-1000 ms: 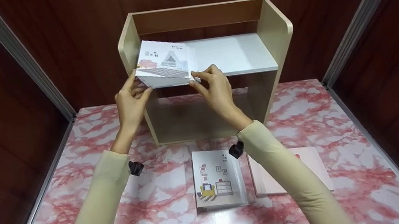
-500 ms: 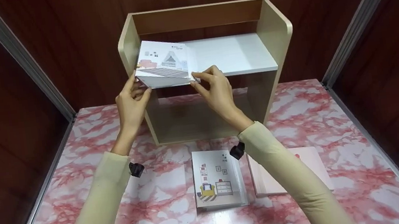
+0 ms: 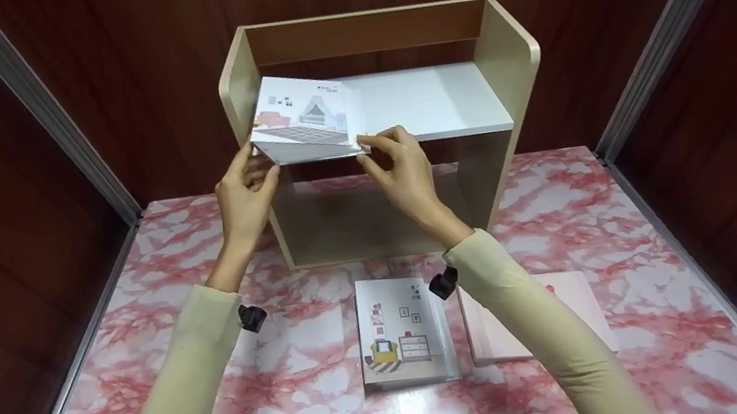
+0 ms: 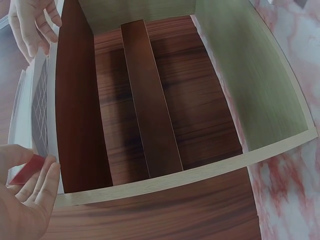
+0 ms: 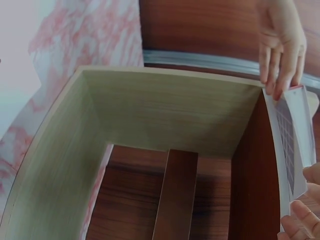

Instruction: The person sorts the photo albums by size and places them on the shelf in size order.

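A white book (image 3: 301, 113) with a house-and-furniture drawing on its cover lies on the left part of the white upper shelf (image 3: 429, 97). At its near left corner, my left hand (image 3: 243, 201) holds the book between thumb and fingers. The left wrist view shows a red corner (image 4: 27, 170) in that grip. My right hand (image 3: 406, 178) has thumb and forefinger at the near right corner, pinching it. The near side of the cover slopes down toward the shelf's front edge. The book's underside is hidden.
The wooden shelf unit (image 3: 520, 69) stands on a pink-and-white marbled table (image 3: 295, 413), its lower compartment open to the front. Before it lie another illustrated book (image 3: 401, 333) and a pink book (image 3: 577, 301), partly behind the right forearm. Dark wood panels rise on both sides.
My right hand has shifted very slightly down and right in the head view, still at the book's corner. The book and my left hand have hardly moved.
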Tool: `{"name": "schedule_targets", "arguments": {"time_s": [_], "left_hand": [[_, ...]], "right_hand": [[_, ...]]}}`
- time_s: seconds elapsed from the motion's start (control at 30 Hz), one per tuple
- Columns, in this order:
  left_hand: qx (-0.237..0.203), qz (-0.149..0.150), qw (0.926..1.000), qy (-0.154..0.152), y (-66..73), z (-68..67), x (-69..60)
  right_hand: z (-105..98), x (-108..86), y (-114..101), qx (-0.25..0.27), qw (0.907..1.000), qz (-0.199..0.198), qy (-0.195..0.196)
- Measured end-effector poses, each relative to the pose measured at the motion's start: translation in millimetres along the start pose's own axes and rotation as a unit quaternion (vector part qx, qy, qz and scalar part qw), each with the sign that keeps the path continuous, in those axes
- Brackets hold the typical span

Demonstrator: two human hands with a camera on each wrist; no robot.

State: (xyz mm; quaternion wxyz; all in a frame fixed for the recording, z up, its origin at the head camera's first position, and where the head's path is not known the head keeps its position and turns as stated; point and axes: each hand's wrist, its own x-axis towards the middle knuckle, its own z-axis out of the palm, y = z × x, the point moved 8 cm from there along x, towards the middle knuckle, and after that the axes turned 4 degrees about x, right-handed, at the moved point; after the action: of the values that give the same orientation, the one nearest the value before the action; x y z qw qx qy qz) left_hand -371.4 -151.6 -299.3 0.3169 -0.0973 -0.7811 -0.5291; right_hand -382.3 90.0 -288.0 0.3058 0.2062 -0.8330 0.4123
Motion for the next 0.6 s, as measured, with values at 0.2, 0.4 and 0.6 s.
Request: {"name": "schedule_targets", "arguments": {"time_s": [0.2,0.4,0.6], "left_hand": [[0.007,-0.005,1.0000,0.003,0.3,-0.9,-2.6],[0.007,-0.001,1.0000,0.001,9.6,-1.8,-7.7],[0.011,0.004,0.9999,0.001,-1.0,-0.5,-8.4]], "right_hand": [[-2.5,-2.9,-0.4,0.009,0.9999,-0.008,0.006],[-4.3,-5.4,3.0,0.028,0.9994,-0.019,0.011],[-7.6,-9.0,3.6,0.039,0.9986,-0.034,0.014]]}}
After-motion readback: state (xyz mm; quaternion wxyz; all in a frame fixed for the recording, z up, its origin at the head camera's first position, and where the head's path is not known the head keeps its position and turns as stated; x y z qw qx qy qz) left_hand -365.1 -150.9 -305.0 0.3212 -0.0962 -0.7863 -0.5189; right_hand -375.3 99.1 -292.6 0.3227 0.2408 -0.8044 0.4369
